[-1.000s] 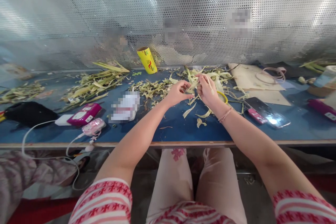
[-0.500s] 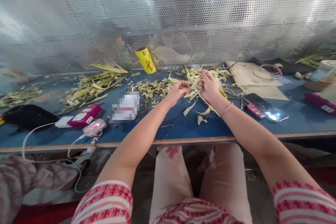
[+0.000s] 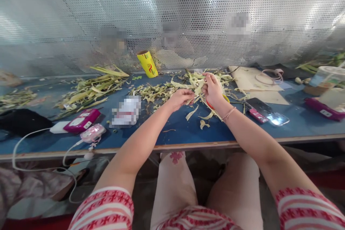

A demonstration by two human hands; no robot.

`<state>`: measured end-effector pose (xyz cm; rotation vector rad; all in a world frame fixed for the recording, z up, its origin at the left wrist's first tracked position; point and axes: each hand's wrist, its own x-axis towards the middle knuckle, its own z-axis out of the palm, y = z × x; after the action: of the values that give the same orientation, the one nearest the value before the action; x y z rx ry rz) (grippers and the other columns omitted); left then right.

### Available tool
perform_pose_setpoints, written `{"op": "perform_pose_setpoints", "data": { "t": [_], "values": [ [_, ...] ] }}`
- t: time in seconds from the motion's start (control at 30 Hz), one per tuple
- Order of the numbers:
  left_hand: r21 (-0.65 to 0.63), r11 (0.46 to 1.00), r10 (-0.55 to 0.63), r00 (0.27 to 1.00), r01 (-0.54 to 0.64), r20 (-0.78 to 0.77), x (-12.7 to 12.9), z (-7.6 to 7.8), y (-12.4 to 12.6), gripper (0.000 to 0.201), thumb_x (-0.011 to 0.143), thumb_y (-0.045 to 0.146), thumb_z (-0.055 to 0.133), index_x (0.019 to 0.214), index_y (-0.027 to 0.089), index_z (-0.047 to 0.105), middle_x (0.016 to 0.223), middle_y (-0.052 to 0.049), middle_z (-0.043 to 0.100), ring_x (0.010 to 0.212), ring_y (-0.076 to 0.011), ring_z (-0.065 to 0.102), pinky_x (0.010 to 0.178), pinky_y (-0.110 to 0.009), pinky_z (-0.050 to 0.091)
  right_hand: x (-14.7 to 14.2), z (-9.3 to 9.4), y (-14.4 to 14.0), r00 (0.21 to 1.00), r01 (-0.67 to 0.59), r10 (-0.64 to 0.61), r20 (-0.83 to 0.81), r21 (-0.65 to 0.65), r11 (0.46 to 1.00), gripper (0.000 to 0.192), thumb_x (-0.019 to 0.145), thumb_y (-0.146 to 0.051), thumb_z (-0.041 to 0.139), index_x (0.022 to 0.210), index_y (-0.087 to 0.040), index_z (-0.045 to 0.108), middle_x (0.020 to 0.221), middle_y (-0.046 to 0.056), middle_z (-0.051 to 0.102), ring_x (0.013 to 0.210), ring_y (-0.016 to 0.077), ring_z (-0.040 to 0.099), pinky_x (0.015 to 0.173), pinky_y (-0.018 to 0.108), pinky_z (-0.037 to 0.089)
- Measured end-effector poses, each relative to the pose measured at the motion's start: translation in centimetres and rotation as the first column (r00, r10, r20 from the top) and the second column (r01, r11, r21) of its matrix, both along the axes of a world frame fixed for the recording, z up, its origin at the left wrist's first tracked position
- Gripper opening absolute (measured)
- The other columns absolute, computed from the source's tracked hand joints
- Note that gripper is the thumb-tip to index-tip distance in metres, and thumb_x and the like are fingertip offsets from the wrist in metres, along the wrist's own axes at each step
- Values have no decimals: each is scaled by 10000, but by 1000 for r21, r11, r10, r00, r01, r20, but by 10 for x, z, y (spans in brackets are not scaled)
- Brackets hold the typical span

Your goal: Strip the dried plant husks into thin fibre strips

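Pale green strips of dried leaf or husk (image 3: 199,88) lie in a loose heap under and between my hands. My left hand (image 3: 180,100) is closed, its fingertips pinched on the end of a pale strip (image 3: 189,101). Just right of it, my right hand (image 3: 213,89) is raised over the heap, thumb and fingers pinched together on a wider pale strip. Partly hidden beneath my right wrist is a curved yellow-and-red object (image 3: 226,98). A few torn strips (image 3: 192,113) lie on the blue table in front of my hands.
A yellow cardboard tube (image 3: 147,64) stands tilted by the perforated metal screen (image 3: 145,14). Left are a leaf pile (image 3: 93,88), a magenta device (image 3: 82,120) and cables. Right are phones (image 3: 277,118), brown card (image 3: 246,78) and a plastic cup (image 3: 330,76).
My left hand has come slightly lower, toward me, with its pinched fingers. My right hand stays nearly in place over the heap. The whole view has shifted a little.
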<state>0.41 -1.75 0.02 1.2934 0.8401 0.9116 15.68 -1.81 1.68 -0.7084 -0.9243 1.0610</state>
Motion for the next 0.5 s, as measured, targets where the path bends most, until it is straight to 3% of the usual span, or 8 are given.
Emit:
{"op": "perform_pose_setpoints", "data": {
  "t": [0.2,0.33,0.5],
  "values": [
    [70,996,50,998,-51,23,10,0,-5,150,715,109,644,656,158,516,631,-2,655,626,-105,652,693,-255,543,-7,-6,-1,998,-5,2,63,46,999,246,882,-490,626,884,-254,555,646,-84,301,440,45,183,403,217,186],
    [14,997,73,994,-74,85,16,3,-11,93,705,106,530,684,183,481,562,25,603,569,-118,640,661,-272,545,-11,-8,-3,994,4,-13,105,80,997,345,855,-591,624,896,-259,542,634,-81,272,451,53,190,402,209,208],
    [-64,995,89,975,-78,202,18,3,-14,83,689,128,536,728,186,490,591,25,613,561,-133,653,674,-304,555,-14,-14,-4,991,-13,-6,135,135,991,421,800,-667,646,888,-262,566,573,-87,228,447,63,196,384,200,198]
  ]
}}
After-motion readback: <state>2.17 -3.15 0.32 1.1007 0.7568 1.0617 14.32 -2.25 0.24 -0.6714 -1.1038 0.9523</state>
